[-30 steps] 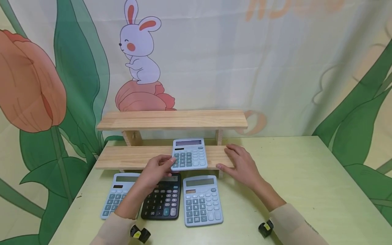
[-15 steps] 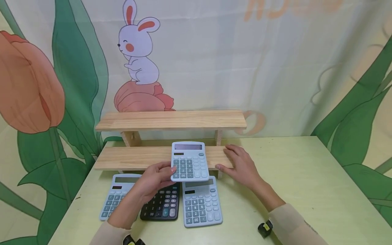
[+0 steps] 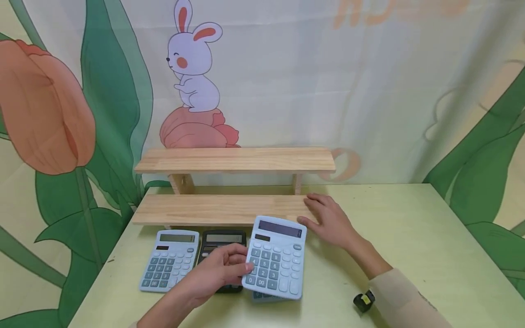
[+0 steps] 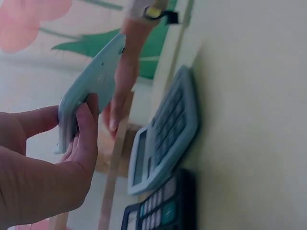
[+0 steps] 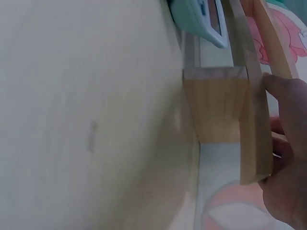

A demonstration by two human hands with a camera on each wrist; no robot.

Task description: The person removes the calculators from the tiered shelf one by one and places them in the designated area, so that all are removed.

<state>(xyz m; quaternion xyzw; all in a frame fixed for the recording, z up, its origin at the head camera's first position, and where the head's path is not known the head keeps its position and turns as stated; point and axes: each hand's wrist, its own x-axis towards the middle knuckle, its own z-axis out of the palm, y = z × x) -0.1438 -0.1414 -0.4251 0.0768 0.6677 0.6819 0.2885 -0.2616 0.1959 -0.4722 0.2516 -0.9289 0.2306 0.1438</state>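
My left hand pinches a light blue calculator by its lower left edge, thumb on the front and fingers behind. In the left wrist view this calculator is seen side-on, tilted and raised off the table. It overlaps another light blue calculator lying beneath it. My right hand rests on the right end of the lower board of a wooden two-tier shelf, thumb near the front edge and fingers toward the back. The right wrist view shows that hand against the board's end.
A black calculator and a light blue one lie in a row on the pale green table, left of the covered one. The shelf's upper board stands behind, before a printed curtain.
My left hand has brought the light blue calculator from over the lower shelf board forward and down, over the right calculator in the row, tilting it. My right hand stays on the shelf.
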